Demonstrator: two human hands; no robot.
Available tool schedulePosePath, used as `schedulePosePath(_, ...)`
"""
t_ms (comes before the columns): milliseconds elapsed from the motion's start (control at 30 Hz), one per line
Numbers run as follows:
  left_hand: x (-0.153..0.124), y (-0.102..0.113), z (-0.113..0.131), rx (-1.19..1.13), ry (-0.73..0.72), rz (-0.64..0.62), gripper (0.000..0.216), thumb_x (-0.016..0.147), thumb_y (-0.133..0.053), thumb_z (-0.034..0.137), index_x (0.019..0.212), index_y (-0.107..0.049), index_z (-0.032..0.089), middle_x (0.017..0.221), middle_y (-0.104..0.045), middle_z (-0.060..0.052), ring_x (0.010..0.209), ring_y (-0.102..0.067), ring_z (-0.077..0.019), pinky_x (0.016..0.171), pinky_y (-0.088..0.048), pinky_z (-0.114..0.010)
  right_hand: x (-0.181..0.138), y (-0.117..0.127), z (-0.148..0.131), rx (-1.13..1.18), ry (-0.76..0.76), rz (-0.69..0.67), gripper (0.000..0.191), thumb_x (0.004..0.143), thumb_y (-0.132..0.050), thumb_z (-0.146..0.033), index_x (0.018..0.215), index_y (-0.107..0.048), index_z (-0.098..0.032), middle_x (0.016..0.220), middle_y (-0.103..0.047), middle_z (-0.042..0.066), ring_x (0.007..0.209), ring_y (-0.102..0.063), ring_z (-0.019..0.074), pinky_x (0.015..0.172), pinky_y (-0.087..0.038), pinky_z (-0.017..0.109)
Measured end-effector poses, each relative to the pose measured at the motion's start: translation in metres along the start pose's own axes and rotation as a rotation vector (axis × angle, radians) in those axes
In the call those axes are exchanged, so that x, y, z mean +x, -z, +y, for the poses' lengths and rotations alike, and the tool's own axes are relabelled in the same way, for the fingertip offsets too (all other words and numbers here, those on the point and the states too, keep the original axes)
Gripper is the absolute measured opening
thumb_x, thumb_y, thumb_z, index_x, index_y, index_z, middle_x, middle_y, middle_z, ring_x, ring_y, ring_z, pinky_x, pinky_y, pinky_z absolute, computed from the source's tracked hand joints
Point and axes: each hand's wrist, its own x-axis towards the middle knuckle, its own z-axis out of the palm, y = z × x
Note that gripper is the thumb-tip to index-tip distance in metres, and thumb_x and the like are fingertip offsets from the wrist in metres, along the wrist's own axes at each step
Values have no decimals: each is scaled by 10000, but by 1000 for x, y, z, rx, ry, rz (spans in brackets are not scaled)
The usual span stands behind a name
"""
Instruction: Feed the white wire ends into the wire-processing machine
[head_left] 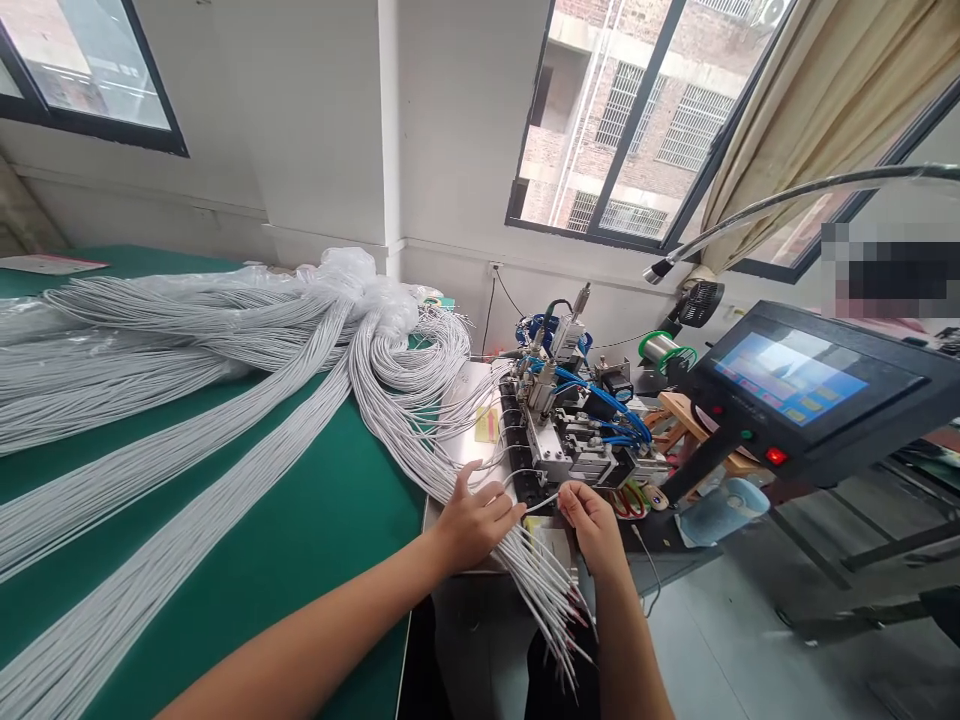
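My left hand (pixel 474 520) rests on the metal plate in front of a small machine (pixel 571 420), its fingers curled over grey-white cables (pixel 420 400) that loop across the plate. My right hand (pixel 592 522) is pinched on the end of one white cable (pixel 541 502) at the machine's front edge. A fan of cable ends (pixel 555 600) with red tips hangs down between my forearms, below both hands.
Long bundles of grey-white cable (pixel 150 400) cover the green table (pixel 300 540), some under clear plastic (pixel 352 275). A touchscreen control box (pixel 802 385) stands to the right. Behind the machine are a solder spool (pixel 664 348), blue air hoses (pixel 607 405), a lamp arm (pixel 750 210) and scissors (pixel 630 500).
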Motion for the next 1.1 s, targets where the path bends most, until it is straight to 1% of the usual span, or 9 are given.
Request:
schedulePosePath(100,0,-2,1,23,4,-37,187,906,-516,133,975,-662,228,716,-635,42,846,-588,-133,1114,-129,-513,1,1,-1,53,-46,-30,391,836,-592,-555,727,-578,-180,634,-495,-3,543,-395,125,491,-324,237)
schedulePosePath(233,-1,-3,0,23,15,-62,217,893,-510,116,989,-661,239,700,-626,42,857,-591,-139,1106,-143,-506,1,3,0,31,-49,-29,405,824,-592,-570,717,-591,-179,628,-538,8,528,-429,130,492,-350,244)
schedulePosePath(400,-2,-4,-1,3,38,-74,268,887,-476,105,1034,-650,246,758,-645,21,879,-589,-156,1099,-155,-508,0,11,4,-269,35,50,346,864,-553,-497,722,-613,-188,677,-623,37,636,-545,187,607,-418,276)
schedulePosePath(467,-2,-5,0,7,54,-93,248,882,-492,119,1024,-652,246,813,-661,13,900,-586,-164,1093,-159,-512,1,15,7,-390,50,71,325,863,-545,-481,743,-624,-190,667,-631,36,621,-545,193,602,-412,283)
schedulePosePath(567,-2,-5,0,19,81,-120,234,867,-506,119,1003,-655,237,848,-668,3,909,-579,-171,1089,-159,-513,5,18,13,-462,61,48,307,864,-531,-463,753,-616,-189,677,-626,31,616,-532,190,593,-397,282)
schedulePosePath(667,-3,-6,1,19,119,-133,234,857,-493,112,978,-655,229,835,-663,-5,916,-572,-178,1092,-146,-520,9,18,21,-429,58,2,291,863,-527,-447,744,-593,-190,670,-593,17,617,-507,179,599,-385,275)
schedulePosePath(833,-3,-7,4,5,179,-165,239,859,-480,120,995,-647,224,849,-658,-22,944,-562,-198,1096,-124,-543,12,16,32,-274,28,-60,307,865,-530,-466,721,-537,-194,646,-493,-15,626,-452,160,600,-365,258)
schedulePosePath(1000,-3,-8,4,9,194,-177,251,839,-472,101,987,-643,210,850,-654,-31,922,-563,-200,1090,-132,-543,10,16,39,-179,1,-74,317,868,-550,-480,734,-528,-194,666,-465,-27,647,-430,151,625,-357,250)
schedulePosePath(1100,-5,-10,3,-5,201,-197,227,837,-490,123,975,-646,212,843,-650,-35,918,-564,-203,1086,-142,-543,11,16,42,-73,-61,-88,321,834,-597,-481,716,-530,-190,664,-445,-31,648,-404,143,619,-345,245)
